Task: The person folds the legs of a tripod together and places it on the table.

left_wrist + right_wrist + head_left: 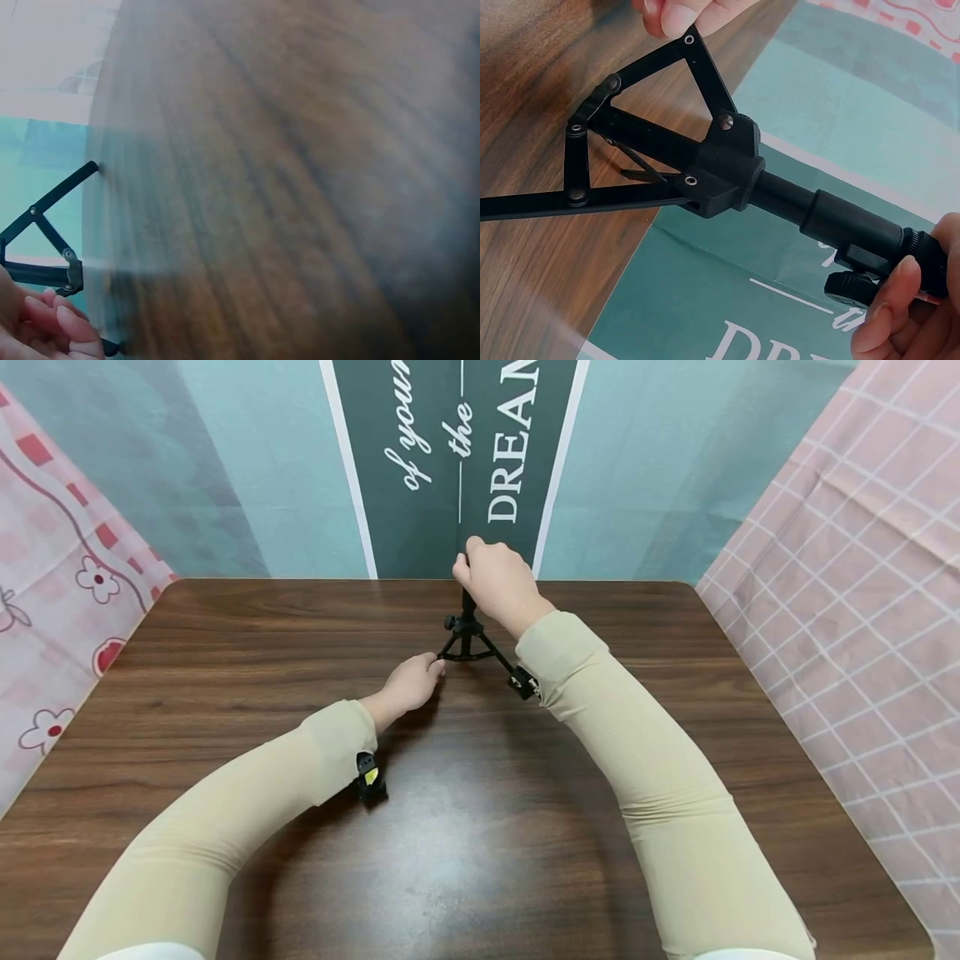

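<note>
My right hand (498, 581) is closed around the top of the black tripod (467, 627), fingers curled about the upper tube (855, 229) just beside the knob (851, 289); gripping up there likely steadies the column and leaves the joints below uncovered. My left hand (408, 683) comes in low from the left and pinches one leg (710, 81) between thumb and finger, right where the brace (651, 61) meets it, a spot that I judge gives good leverage on the hinge. Between my two hands sits the hub (727, 176), its legs angled out from the column, and another leg (577, 205) reaches away with no finger on it. The tripod is upright at the far part of the tabletop (300, 643), near the middle of its back edge, which puts it within reach of both arms. The left wrist view is hazy, so I can't tell whether every foot touches the wood. Behind it all hangs a teal cloth (258, 468) with white lettering.
</note>
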A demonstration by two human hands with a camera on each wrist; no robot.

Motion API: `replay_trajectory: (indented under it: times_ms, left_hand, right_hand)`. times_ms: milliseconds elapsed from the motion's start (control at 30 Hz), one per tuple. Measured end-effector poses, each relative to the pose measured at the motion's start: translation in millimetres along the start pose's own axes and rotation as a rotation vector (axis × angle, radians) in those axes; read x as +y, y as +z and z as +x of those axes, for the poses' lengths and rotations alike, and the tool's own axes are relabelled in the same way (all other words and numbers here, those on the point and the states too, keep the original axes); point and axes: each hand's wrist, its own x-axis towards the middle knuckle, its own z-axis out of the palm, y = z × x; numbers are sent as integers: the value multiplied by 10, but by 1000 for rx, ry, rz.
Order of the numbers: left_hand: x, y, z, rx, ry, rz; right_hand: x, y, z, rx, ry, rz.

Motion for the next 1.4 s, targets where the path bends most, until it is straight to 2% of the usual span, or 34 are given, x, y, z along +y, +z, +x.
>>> replay_trajectory:
  times_ms: [800,1400]
  left_hand:
    - [-62,58,30,71,50,-44]
    - [-91,93,56,75,64,-100]
  right_hand:
    - [-1,-28,-3,-17,-6,0]
    - [7,-24,-4,-13,-7,11]
